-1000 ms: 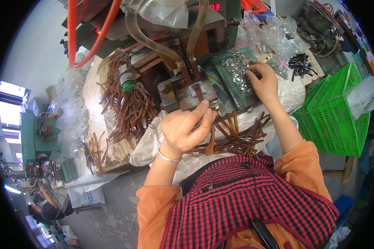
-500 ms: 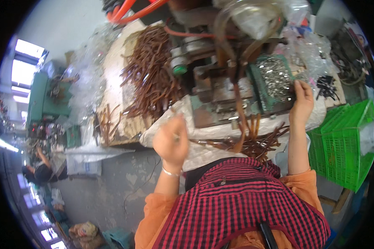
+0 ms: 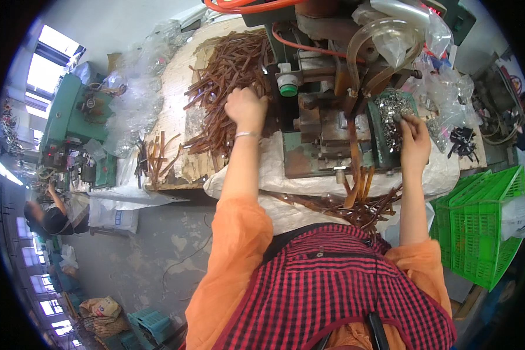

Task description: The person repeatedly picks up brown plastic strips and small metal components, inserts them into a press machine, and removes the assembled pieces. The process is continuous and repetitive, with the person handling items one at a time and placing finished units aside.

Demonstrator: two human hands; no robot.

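Note:
My left hand [image 3: 246, 109] is on the near side of a heap of brown flat strips [image 3: 224, 64], its fingers curled down among them. Whatever those fingers may hold is hidden. At the right, my right hand [image 3: 415, 140] is over a green tray [image 3: 374, 131] of small shiny metal pieces [image 3: 394, 105], thumb and fingertips pinched on a small dark metal piece [image 3: 398, 118]. Between my hands stands a machine with a metal block [image 3: 338, 125] on its bed. One brown strip [image 3: 354, 143] hangs at the front of that block.
More brown strips [image 3: 361, 204] lie on white sacking [image 3: 262, 169] near my apron. Green plastic crates [image 3: 478, 216] stand at the right. Clear plastic bags [image 3: 137, 99] lie at the left, and orange hoses [image 3: 251, 7] cross above. Another person [image 3: 55, 213] works far left.
My left hand has moved forward from the table's front edge onto the strip heap. My right hand has moved from the tray's right edge in over the metal pieces, fingertips now pinched.

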